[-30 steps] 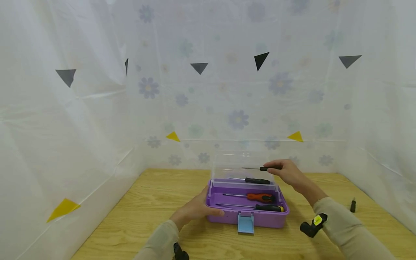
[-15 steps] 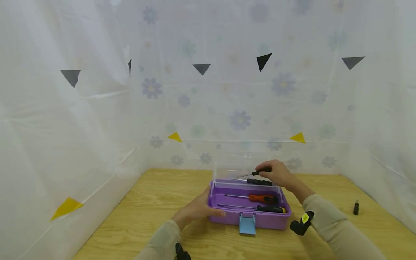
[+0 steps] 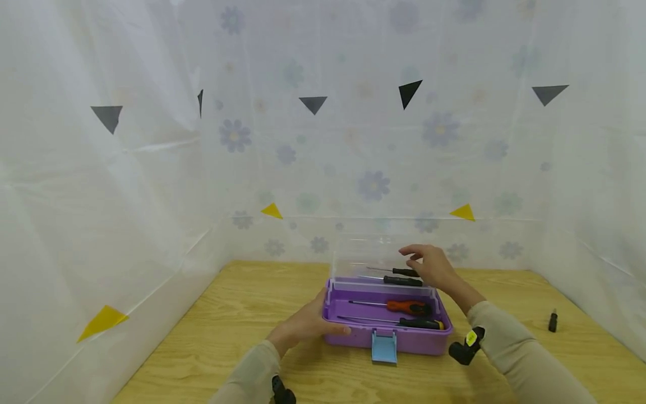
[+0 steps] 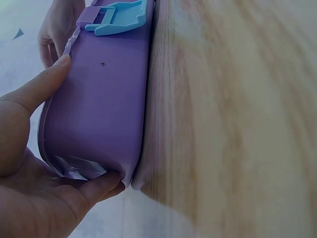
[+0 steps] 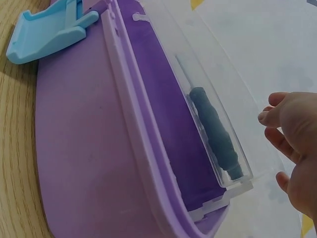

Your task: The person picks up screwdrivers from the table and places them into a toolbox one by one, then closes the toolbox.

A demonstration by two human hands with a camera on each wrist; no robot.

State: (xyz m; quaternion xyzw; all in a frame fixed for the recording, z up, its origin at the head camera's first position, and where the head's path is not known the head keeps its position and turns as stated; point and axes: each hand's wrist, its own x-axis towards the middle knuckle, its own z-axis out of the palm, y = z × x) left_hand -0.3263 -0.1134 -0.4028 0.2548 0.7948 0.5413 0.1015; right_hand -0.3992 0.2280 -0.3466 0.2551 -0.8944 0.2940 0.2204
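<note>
Purple toolbox (image 3: 360, 338), left grip (image 3: 309, 324) holding it, red screwdriver (image 3: 405, 306) — head view only

Right hand (image 5: 299, 144) near purple box (image 5: 84, 134) (light-blue latch (image 5: 49, 37))

A pale sheet (image 3: 343, 163) walls the wood-grained table (image 3: 202, 342) at the back and both sides, its faint flowers (image 3: 235, 136) perhaps showing through from behind; dark triangles (image 3: 313, 104) sit above yellow triangles (image 3: 464, 212) on it.
</note>
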